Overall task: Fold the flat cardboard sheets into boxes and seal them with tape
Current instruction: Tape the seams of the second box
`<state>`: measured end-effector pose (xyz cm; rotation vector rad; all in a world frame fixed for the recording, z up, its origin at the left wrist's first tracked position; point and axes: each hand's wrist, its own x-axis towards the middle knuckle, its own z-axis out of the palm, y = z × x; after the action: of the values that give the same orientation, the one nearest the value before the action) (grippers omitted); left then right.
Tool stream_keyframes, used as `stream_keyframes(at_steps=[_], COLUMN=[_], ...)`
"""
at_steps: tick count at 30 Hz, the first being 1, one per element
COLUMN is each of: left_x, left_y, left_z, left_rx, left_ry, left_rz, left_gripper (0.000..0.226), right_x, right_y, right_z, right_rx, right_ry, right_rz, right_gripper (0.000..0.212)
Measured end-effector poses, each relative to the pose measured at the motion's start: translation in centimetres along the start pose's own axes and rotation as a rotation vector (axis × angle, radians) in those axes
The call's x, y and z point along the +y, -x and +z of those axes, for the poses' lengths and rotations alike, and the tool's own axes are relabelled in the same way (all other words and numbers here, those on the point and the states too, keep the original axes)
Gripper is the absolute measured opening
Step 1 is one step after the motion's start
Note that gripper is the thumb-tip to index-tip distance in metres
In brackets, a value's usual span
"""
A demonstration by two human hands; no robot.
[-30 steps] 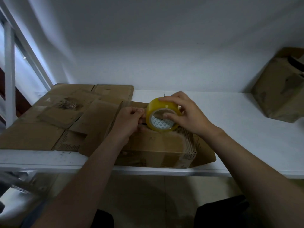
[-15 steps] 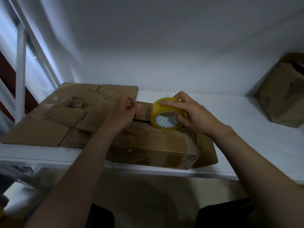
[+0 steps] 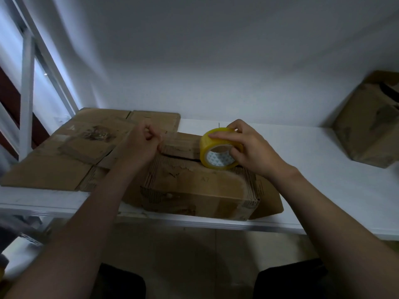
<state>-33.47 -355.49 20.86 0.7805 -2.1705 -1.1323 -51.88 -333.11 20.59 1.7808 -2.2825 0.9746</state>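
A folded cardboard box [image 3: 200,186] lies on the white table [image 3: 323,169] near its front edge, its top flaps meeting along a dark seam. A yellow roll of clear tape [image 3: 218,152] stands on the box's top at the right end of the seam. My right hand [image 3: 246,149] grips the roll, fingers over its rim. My left hand [image 3: 142,145] pinches the pulled-out end of the clear tape, stretched leftward from the roll above the far flap. The tape strip itself is barely visible.
Several flat cardboard sheets [image 3: 71,152] lie stacked on the table's left part. Another brown box [image 3: 371,121] sits tilted at the far right against the white wall. A white metal frame [image 3: 26,91] rises at the left. The table's front edge runs just below the box.
My left hand has moved left, away from the roll, drawing tape out with it. My right hand keeps its hold on the roll, which has shifted a little to the right on the box.
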Motion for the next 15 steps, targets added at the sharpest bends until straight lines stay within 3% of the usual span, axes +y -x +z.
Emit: stream_keyframes(at_steps=[5, 7, 12, 15], left_x=[-0.8, -1.3, -2.6, -2.5], left_y=[0.1, 0.0, 0.1, 0.0], left_z=[-1.2, -1.7, -2.7, -3.1], left_rx=[-0.002, -0.013, 0.055, 0.089], left_ry=[-0.038, -0.003, 0.082, 0.087], left_rz=[0.044, 0.008, 0.004, 0.028], left_gripper=[0.02, 0.016, 0.028, 0.024], right_x=[0.5, 0.4, -1.2, -1.2], right_y=[1.1, 1.4, 0.7, 0.8], right_z=[1.7, 2.5, 0.8, 0.6], right_rx=[0.128, 0.14, 0.062, 0.062], right_ry=[-0.276, -0.284, 0.033, 0.187], right_rz=[0.069, 0.084, -0.025, -0.009], right_gripper=[0.066, 0.066, 0.062, 0.061])
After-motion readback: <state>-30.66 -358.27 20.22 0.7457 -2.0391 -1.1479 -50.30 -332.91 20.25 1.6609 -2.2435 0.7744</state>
